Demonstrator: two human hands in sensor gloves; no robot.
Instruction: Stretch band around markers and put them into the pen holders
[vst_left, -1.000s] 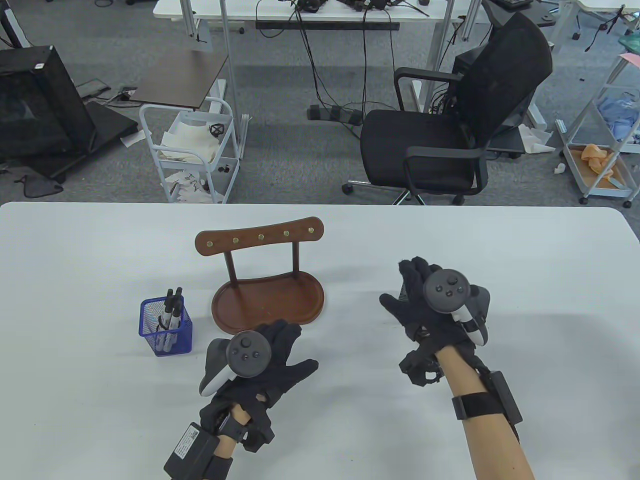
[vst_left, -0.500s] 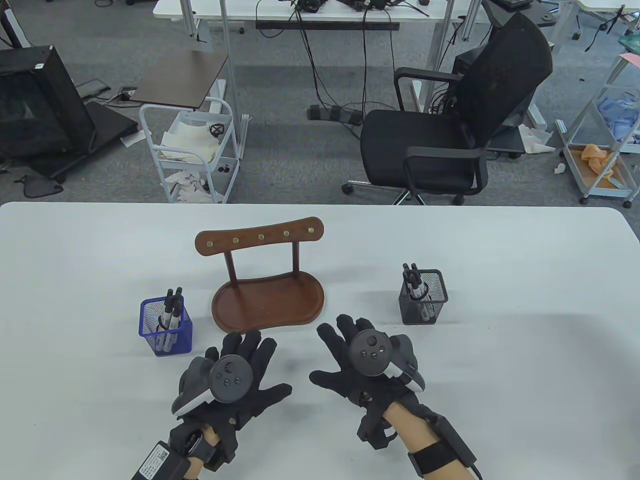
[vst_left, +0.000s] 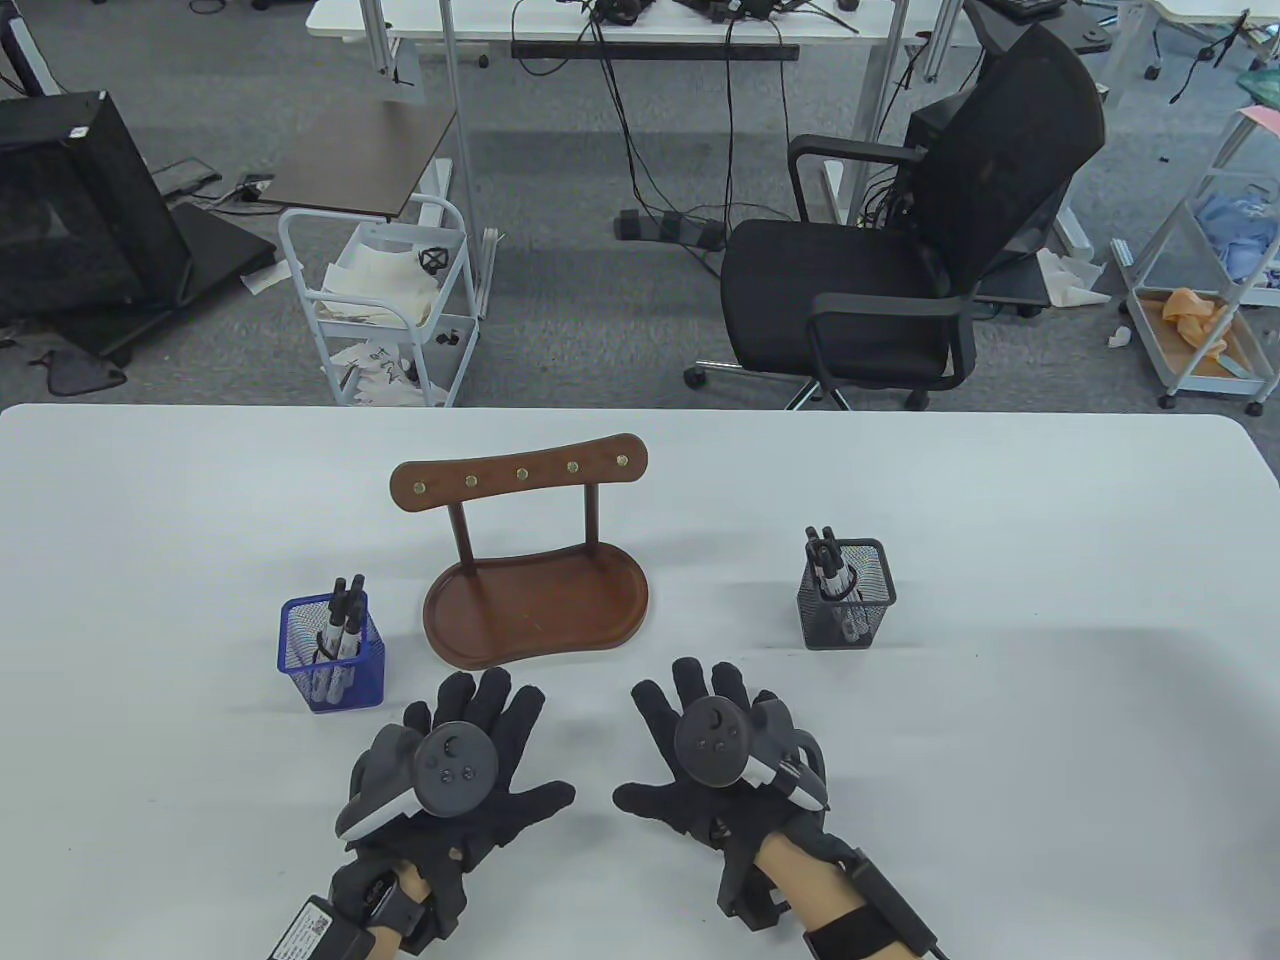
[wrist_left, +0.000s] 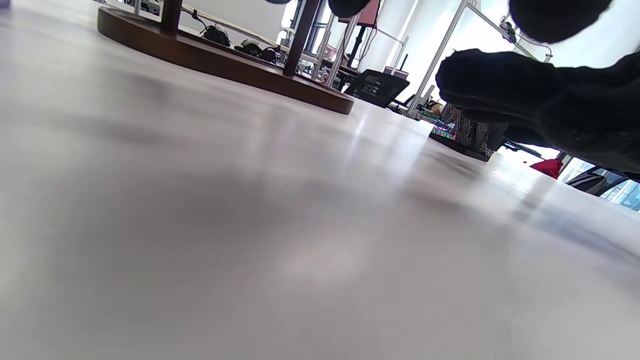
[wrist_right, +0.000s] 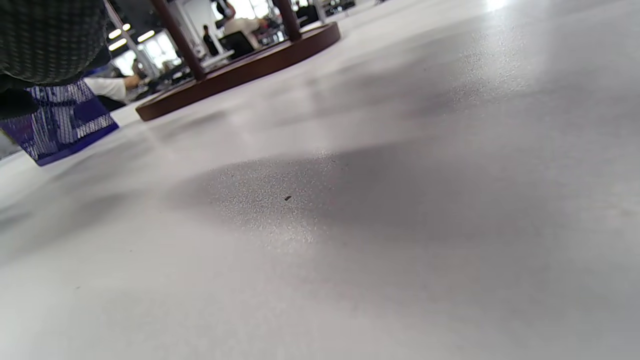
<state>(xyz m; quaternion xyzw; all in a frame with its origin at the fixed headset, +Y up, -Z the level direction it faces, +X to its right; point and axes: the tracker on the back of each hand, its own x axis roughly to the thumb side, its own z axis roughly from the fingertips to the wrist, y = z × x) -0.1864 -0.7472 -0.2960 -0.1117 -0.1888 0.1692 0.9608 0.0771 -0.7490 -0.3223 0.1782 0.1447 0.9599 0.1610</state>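
Note:
A blue mesh pen holder (vst_left: 332, 655) stands at the left with a bundle of markers (vst_left: 342, 622) upright in it. At the right, a black mesh pen holder (vst_left: 846, 594) holds another marker bundle (vst_left: 829, 563). My left hand (vst_left: 468, 745) lies flat on the table near the front, fingers spread, holding nothing. Beside it my right hand (vst_left: 700, 735) also rests flat with straight fingers, empty. The black holder (wrist_left: 462, 134) shows in the left wrist view, the blue holder (wrist_right: 62, 125) in the right wrist view. No band is visible.
A brown wooden stand with an oval tray (vst_left: 535, 608) and a peg rail (vst_left: 520, 472) sits between the two holders, just beyond my hands. Past the table's far edge are a black office chair (vst_left: 900, 230) and a white cart (vst_left: 385, 300).
My right hand left the black holder and came back toward the front middle, uncovering it. My left hand drew back and left a little. Both now lie flat side by side.

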